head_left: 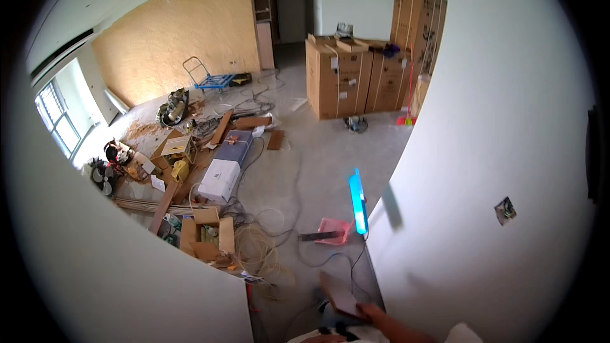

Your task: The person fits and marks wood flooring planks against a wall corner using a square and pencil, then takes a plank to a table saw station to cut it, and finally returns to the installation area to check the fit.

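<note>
At the lower edge my right hand (pixel 371 312) is closed on the near end of a flat board (pixel 341 295) with a pale face and a brown edge. The board slants away from me to the left, above the floor. A skin-coloured patch at the very bottom looks like part of my left hand (pixel 323 338), close to my body; its fingers are hidden. Beyond the board, a pink dustpan-like tray (pixel 340 229) lies on the floor with a dark strip (pixel 318 236) across it.
A lit blue-white lamp (pixel 358 200) stands by the right wall corner, its cable on the floor. Cables, planks, an open carton (pixel 227 235), a white box (pixel 220 179) and tools crowd the left. Large cartons (pixel 337 79) and a blue trolley (pixel 216 81) stand farther back.
</note>
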Demonstrator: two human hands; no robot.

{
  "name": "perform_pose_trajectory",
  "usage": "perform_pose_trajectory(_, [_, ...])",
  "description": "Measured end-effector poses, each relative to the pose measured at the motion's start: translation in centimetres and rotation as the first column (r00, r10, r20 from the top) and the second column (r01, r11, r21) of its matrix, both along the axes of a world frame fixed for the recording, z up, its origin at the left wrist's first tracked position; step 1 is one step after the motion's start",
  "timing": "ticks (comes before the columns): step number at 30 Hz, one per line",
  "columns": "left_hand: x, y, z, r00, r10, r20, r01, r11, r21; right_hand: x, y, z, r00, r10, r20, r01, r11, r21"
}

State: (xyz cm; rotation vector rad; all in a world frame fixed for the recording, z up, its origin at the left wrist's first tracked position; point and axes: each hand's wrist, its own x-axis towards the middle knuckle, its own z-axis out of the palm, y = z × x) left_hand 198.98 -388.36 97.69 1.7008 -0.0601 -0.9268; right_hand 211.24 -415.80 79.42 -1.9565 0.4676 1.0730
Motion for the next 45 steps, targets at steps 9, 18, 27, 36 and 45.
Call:
perform_pose_trajectory(9, [18.1, 10.5, -1.8, 0.976, 0.218, -0.021, -0.219, 0.970, -0.107, 28.2, 15.2, 1.4, 0.962, -0.237, -0.133, 0.249, 0.965, 0.078])
perform_pose_trajectory(18, [41.9, 26.0, -6.2, 0.984, 0.146, -0.103, -0.147, 0.989, 0.005, 48.5, 27.2, -1.9, 0.967, -0.250, 0.045, 0.251, 0.968, -0.017])
perform_pose_trajectory(27, [58.5, 39.7, -4.8, 0.918, 0.202, 0.340, -0.197, 0.979, -0.048, 65.2, 28.1, -6.6, 0.670, -0.528, -0.522, 0.716, 0.646, 0.265])
perform_pose_trajectory(36, [75.7, 53.0, -8.2, 0.883, 0.349, 0.313, -0.445, 0.833, 0.327, 83.8, 38.6, -14.4, 0.167, -0.771, -0.615, 0.849, 0.429, -0.308])
perform_pose_trajectory(45, [90.5, 66.7, -5.6, 0.624, 0.742, 0.246, -0.770, 0.528, 0.358, 106.6, 60.2, -14.9, 0.904, -0.322, -0.280, 0.294, 0.946, -0.137])
